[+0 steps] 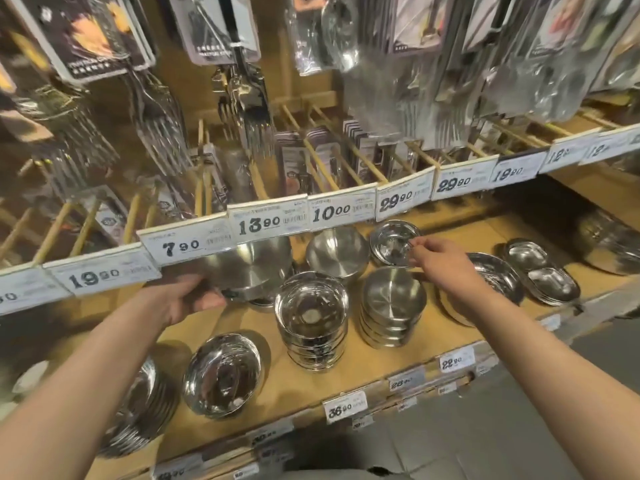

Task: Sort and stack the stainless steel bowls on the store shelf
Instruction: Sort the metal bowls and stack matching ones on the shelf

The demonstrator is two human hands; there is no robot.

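Note:
My left hand (194, 299) grips the rim of a large steel bowl (249, 268) tipped on its side at the back left of the wooden shelf (363, 362). My right hand (440, 258) pinches the edge of a small shallow steel dish (393, 242) held tilted at the back. Between the hands stand a tall stack of shiny bowls (311, 323) and a shorter stack of brushed bowls (391, 306). A deep bowl (337, 252) leans behind them.
A tilted bowl (221, 374) and a leaning stack of plates (145, 410) sit at the front left. Round plates (491, 275) and oval dishes (540, 271) lie to the right. An upper shelf edge with price tags (270, 220) overhangs; packaged cutlery (156, 126) hangs above.

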